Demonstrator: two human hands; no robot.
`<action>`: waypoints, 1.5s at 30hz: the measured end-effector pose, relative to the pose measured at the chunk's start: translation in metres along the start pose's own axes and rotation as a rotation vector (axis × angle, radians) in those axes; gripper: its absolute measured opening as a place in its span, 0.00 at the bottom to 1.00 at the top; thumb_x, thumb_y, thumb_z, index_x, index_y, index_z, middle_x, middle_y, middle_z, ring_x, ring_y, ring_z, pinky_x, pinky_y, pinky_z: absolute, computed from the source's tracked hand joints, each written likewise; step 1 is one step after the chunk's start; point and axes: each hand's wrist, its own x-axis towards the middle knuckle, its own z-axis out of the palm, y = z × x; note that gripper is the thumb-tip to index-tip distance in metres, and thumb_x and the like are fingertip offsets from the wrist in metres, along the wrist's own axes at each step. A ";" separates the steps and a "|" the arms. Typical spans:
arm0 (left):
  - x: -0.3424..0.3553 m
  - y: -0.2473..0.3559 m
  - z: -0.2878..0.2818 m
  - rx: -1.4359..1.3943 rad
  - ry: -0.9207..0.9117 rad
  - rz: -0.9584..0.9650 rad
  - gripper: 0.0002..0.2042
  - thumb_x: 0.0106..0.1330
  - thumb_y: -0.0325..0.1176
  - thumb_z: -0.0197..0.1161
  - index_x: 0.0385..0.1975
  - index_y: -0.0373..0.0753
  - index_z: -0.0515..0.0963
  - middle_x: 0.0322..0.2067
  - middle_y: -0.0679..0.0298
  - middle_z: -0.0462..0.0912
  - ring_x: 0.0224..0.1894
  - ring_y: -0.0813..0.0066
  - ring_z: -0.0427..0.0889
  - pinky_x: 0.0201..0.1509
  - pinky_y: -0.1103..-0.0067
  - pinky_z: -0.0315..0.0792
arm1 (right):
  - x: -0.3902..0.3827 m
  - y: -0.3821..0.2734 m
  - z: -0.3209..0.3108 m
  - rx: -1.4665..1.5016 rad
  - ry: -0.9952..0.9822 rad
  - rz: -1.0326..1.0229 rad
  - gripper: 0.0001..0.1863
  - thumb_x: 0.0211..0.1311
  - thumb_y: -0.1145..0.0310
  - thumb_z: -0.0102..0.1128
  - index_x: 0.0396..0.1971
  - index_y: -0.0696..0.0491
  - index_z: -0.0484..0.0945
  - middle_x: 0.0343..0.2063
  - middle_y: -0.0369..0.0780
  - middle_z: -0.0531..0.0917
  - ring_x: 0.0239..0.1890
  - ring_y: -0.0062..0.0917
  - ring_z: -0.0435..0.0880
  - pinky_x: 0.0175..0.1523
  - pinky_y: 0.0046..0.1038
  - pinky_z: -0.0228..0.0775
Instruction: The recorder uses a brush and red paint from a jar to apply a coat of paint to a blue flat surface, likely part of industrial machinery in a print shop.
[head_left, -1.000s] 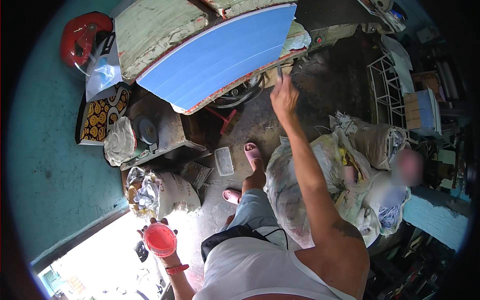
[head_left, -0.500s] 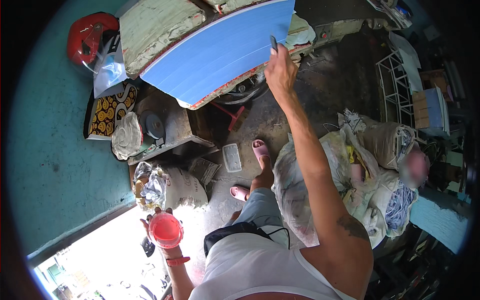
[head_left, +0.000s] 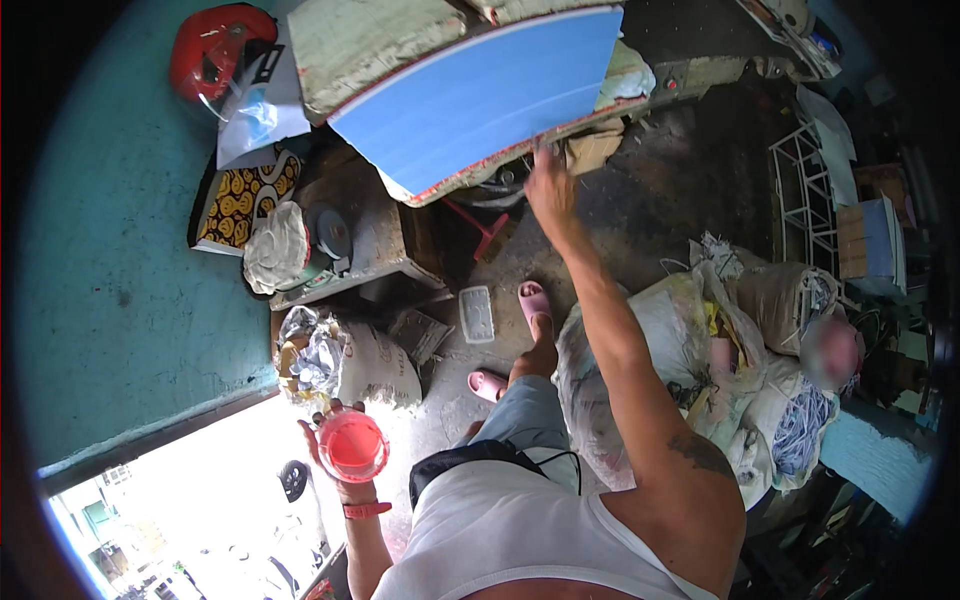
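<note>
- The right hand [head_left: 548, 185], at the end of an arm stretched forward almost straight, is just beside the near edge of the landmark, a flat, blue, four-sided sheet [head_left: 480, 95].
- Its fingers are curled closed around a slim, dark tool [head_left: 540, 147]; motion blur hides the tool's shape and the exact finger placing.
- The tool's short visible end points away from the body, toward the sheet's near edge; whether they touch, I cannot tell.
- The left hand [head_left: 354, 492] is well apart from the sheet, nearer the body and to the sheet's left, its forearm angled forward and slightly left.
- This grip is wrapped from below around a round, clear plastic tub [head_left: 354, 447] of pinkish-red liquid, opened only as wide as the tub.
- The tub's mouth faces up; being round, it shows no long axis.
- The sheet's long axis slants from near left to far right, with red smears [head_left: 470, 180] along its near edge.
</note>
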 end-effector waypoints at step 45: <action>0.052 -0.063 0.089 -0.487 0.089 0.281 0.30 0.58 0.55 0.64 0.58 0.49 0.72 0.59 0.60 0.75 0.57 0.55 0.75 0.43 0.51 0.74 | 0.466 0.083 -0.178 1.093 -0.306 0.227 0.12 0.71 0.61 0.58 0.42 0.54 0.81 0.22 0.30 0.74 0.19 0.10 0.64 0.22 0.15 0.49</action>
